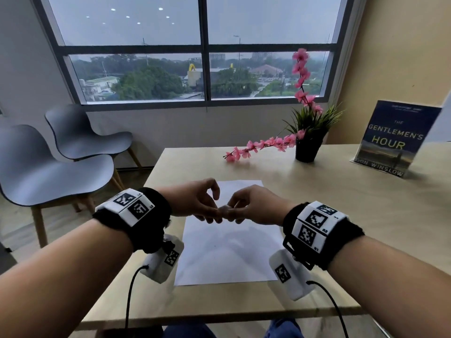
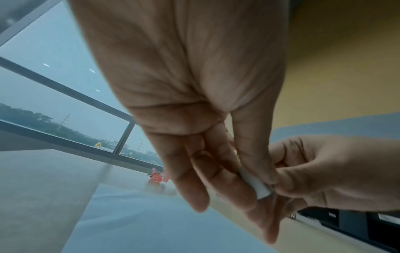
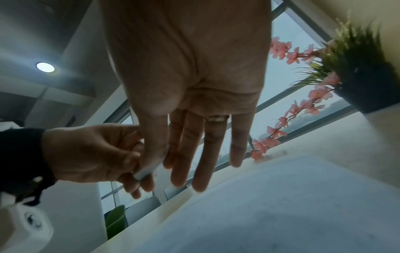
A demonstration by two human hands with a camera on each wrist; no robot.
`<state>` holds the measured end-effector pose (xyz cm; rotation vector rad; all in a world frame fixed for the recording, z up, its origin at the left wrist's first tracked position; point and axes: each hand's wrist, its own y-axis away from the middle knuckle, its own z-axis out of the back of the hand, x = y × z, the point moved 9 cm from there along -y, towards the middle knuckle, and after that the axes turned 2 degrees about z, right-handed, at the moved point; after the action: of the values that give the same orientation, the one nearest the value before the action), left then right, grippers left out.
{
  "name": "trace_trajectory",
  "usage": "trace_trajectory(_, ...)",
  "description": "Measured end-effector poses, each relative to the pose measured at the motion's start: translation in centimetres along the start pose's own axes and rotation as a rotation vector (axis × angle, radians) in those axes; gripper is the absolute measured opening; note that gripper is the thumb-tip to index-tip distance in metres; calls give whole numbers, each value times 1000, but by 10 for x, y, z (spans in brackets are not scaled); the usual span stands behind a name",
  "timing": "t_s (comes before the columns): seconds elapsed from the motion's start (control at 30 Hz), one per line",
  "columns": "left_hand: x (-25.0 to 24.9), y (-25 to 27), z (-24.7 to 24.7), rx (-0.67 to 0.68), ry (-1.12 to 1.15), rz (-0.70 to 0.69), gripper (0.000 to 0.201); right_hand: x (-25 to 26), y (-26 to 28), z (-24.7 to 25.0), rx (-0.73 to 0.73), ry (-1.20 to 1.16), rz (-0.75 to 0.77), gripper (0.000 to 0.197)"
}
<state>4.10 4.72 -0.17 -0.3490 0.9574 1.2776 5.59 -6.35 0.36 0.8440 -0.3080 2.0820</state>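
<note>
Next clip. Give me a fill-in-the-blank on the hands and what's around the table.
1. The left hand and the right hand both pinch one small piece, coloured ____.
2. The book shows the title The Gentlemen's ____.
3. The flowers spilling from the black pot are ____.
4. Left of the table stand ____ grey chairs.

Missing words: white; Hour; pink; two.

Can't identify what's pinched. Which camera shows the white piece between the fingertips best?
Left wrist: the white piece shows clearly, pinched by the left hand and right hand. Right wrist shows only its edge; head view blurs it.
</note>
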Motion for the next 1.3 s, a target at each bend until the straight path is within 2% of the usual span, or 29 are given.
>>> trace_trajectory(0.1,16,-13,7,14,-265,128,27,-16,2,3,45,71,-83,23)
trace_trajectory(0.2,36,-32,41,-135,-697,278,48,-35,7,14,77,336,-205,34)
trace_trajectory(0.27,48,-42,57,-224,-772,373,66,-43,12,14,141,432,-260,39)
trace_trajectory(0.33,59,-52,60,-230,-770,467,80,-45,13,10,177,450,-274,40)
trace_trajectory(0.4,62,-61,54,-205,-749,500,87,-43,11,7,188,456,-269,40)
trace_trajectory(0.6,39,-74,45,-260,-616,368,84,-40,2,1,194,475,-248,44)
trace_trajectory(0.73,26,-60,66,-400,-482,330,103,-42,3,-1,193,478,-258,45)
trace_trajectory(0.87,22,-29,85,-564,-230,319,119,-41,-2,2,146,384,-249,32)
trace_trajectory(0.93,13,-14,90,-617,-81,196,121,-41,-5,13,59,288,-251,33)
trace_trajectory(1.03,-12,23,98,-676,82,-91,120,-41,-6,36,-141,47,-235,31)
trace_trajectory(1.13,-32,64,105,-680,133,-332,107,-26,-10,57,-304,-157,-116,23)
trace_trajectory(1.2,-36,86,110,-713,86,-398,103,-7,-11,67,-354,-245,2,22)
trace_trajectory(1.3,-41,112,116,-874,-8,-411,94,23,-10,78,-422,-314,126,22)
